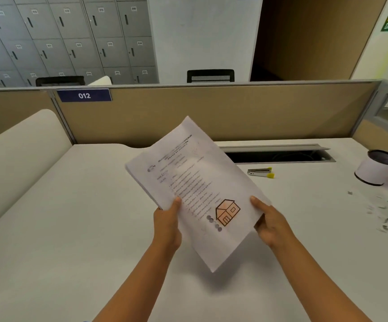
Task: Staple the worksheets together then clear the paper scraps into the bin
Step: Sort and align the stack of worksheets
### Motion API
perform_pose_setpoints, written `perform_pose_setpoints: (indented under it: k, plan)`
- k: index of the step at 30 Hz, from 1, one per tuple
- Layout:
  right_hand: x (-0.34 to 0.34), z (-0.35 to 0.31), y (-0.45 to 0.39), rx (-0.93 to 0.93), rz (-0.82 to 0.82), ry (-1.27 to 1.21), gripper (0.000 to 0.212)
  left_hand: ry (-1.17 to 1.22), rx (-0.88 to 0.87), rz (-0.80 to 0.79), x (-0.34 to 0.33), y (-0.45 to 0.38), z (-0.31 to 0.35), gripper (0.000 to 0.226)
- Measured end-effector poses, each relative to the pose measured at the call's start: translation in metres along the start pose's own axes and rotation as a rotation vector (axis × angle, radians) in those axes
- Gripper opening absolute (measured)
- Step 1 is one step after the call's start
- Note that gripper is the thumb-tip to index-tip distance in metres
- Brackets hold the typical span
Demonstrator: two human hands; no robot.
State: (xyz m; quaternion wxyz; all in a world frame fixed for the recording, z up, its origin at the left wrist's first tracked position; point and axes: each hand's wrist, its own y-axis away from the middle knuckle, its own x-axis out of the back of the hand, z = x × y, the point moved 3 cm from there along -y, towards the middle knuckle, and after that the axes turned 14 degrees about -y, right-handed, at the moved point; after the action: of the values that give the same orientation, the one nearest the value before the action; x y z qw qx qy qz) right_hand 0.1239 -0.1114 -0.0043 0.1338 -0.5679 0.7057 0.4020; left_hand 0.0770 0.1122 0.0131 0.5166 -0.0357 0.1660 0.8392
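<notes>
- Both hands are holding a stack of worksheets (195, 182) up above the middle of the tabletop (72, 228), clear of the surface.
- Left hand (167, 225) is pinching the stack's left edge, thumb lying on the printed face and the other fingers hidden behind the paper.
- Right hand (268, 225) is pinching the stack's right edge in the same way, thumb on top, fingers curling underneath.
- The stack is sitting tilted, its top corner leaning away and to the right, its bottom corner pointing toward the person.
- The top sheet is showing lines of printed text too blurred to read, and an orange drawing of a house near the lower right.
- A small stapler (260, 172) with yellow ends is lying on the tabletop toward the back edge, right of the stack and apart from it.
- Paper scraps (382, 212) are lying scattered near the right edge of the tabletop.
- A small round bin (375, 168), white-sided with a dark rim, is standing upright near the back right corner, just behind the scraps.
- A long cable slot (279, 155) is lying open along the back edge, behind the stapler.
- A tan partition (211, 112) is rising behind the tabletop, carrying a blue plate (84, 95) reading 012.
- Grey numbered lockers (67, 38) are standing in the background beyond the partition.
</notes>
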Motion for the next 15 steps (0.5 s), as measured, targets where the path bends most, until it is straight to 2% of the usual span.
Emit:
perform_pose_setpoints:
  k: [2,5,7,10,15]
  plan:
    - [-0.004,0.019,0.005,-0.127,0.001,-0.092,0.037,0.068,0.059,0.02,-0.008,0.004,-0.009,0.023]
    - [-0.009,0.041,0.017,-0.227,-0.006,0.002,0.024,0.1,0.158,0.071,-0.014,0.009,-0.023,0.023]
    - [-0.005,0.041,0.017,-0.16,0.002,0.068,0.016,0.113,0.192,0.062,-0.012,0.008,-0.029,0.026]
    - [0.003,0.026,0.016,0.027,-0.019,0.224,0.018,0.124,0.208,0.002,-0.001,0.003,-0.03,0.029]
    - [0.023,0.001,0.012,0.107,-0.014,0.401,0.025,0.089,0.237,0.004,0.042,-0.031,-0.02,0.04]
